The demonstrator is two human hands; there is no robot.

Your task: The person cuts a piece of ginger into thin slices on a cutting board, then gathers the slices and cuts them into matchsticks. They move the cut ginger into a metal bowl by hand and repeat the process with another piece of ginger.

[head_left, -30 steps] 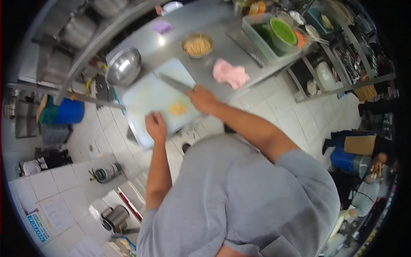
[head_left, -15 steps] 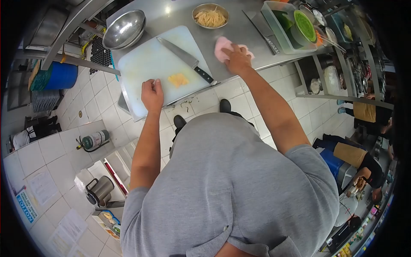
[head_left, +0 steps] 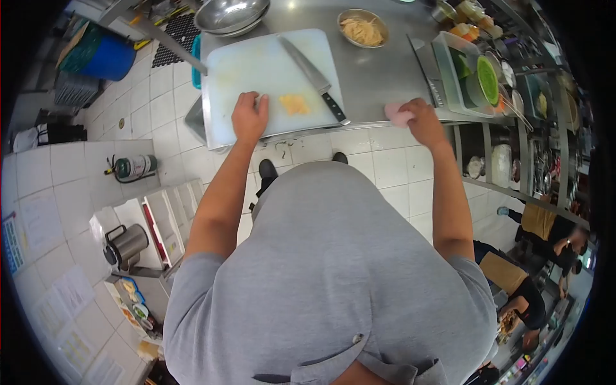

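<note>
- The right hand (head_left: 425, 122) is closing its fingers around a pink cloth (head_left: 398, 114), which is lying at the near edge of the steel counter (head_left: 372, 80), right of the cutting board (head_left: 234, 74).
- The left hand (head_left: 249, 119) is resting at the board's near side, fingers partly bent and thumb apart, with nothing visible in its grasp (whatever is under the palm cannot be told).
- Yellow pieces (head_left: 294, 104) are sitting on the board, just right of the left hand.
- A black-handled knife (head_left: 313, 74) is lying along the board's right side, its tip pointing far left, its handle nearing the near right corner.
- A metal bowl (head_left: 351, 14) is holding pale shreds (head_left: 364, 31), farther off between board and cloth.
- A second knife (head_left: 426, 69) is lying beside a clear container (head_left: 443, 72) at the right.
</note>
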